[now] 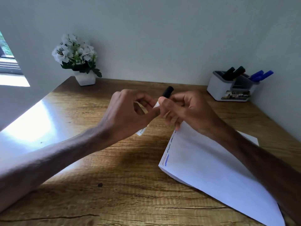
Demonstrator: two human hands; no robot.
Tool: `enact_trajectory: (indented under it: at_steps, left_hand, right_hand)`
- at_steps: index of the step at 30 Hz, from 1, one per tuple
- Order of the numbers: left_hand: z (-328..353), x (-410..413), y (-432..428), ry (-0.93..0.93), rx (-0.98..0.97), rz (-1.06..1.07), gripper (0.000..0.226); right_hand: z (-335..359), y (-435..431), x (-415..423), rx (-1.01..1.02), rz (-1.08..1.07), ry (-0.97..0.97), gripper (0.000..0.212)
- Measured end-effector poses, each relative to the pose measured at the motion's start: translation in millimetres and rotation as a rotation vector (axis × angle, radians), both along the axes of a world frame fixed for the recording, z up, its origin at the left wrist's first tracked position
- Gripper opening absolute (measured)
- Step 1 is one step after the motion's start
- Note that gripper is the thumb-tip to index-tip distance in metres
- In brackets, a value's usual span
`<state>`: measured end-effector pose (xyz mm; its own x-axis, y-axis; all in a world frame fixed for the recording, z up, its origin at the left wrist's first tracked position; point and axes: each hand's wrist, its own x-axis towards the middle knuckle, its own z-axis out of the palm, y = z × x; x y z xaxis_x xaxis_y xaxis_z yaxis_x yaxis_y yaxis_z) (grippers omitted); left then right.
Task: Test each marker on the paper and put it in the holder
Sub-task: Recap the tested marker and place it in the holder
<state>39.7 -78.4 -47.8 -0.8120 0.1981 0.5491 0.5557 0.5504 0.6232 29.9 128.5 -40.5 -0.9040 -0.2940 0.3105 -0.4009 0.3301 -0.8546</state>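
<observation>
Left hand point(128, 111) grips barrel of white plastic marker with black cap point(167, 92). Right hand point(184, 108) pinches it at cap base. White paper sheet point(211, 168) under right fingers. White-grey plastic holder point(218, 88) well beyond right fingers.

desk point(123, 190): grained wood, glossy glare left of left hand point(128, 111) | paper point(211, 168): matt white, under right forearm | holder point(228, 90): smooth plastic, beyond right hand point(187, 108)
</observation>
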Motion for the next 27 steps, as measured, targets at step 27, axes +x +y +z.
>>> enact_trajectory:
  at_steps: [27]
  left_hand:
    - [-13, -3, 4, 0.271, -0.148, -0.182, 0.061]
  right_hand:
    - [3, -3, 4, 0.348, -0.088, 0.219, 0.019]
